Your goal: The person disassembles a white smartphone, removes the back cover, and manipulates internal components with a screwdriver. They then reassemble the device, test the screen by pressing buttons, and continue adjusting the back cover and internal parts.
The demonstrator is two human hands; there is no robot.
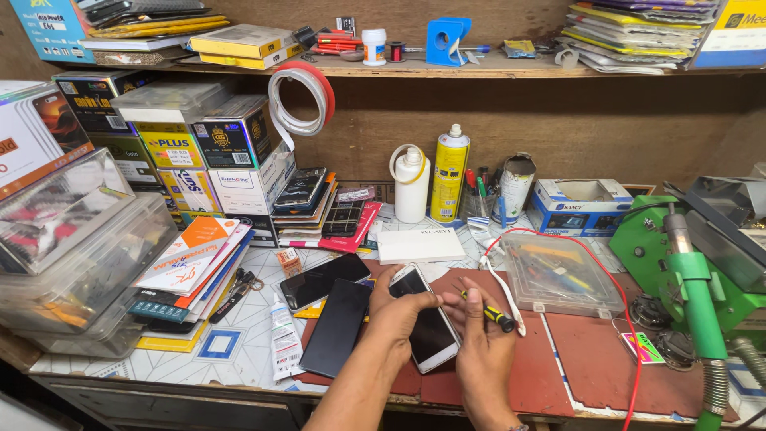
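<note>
My left hand [396, 307] grips the left edge of a white smartphone [431, 327] that lies screen up on a reddish-brown mat [582, 351]. My right hand [481, 343] rests beside the phone's right edge and holds a small screwdriver with a yellow and black handle [496, 317]. Two dark phones [323, 281] [337, 327] lie just left of my left hand.
A clear plastic box of small tools [558, 275] sits to the right, ringed by a red wire. A green machine [686, 279] stands at far right. A white bottle [412, 185], a yellow spray can [449, 174], stacked boxes [207, 160] and plastic bins [72, 255] crowd the back and left.
</note>
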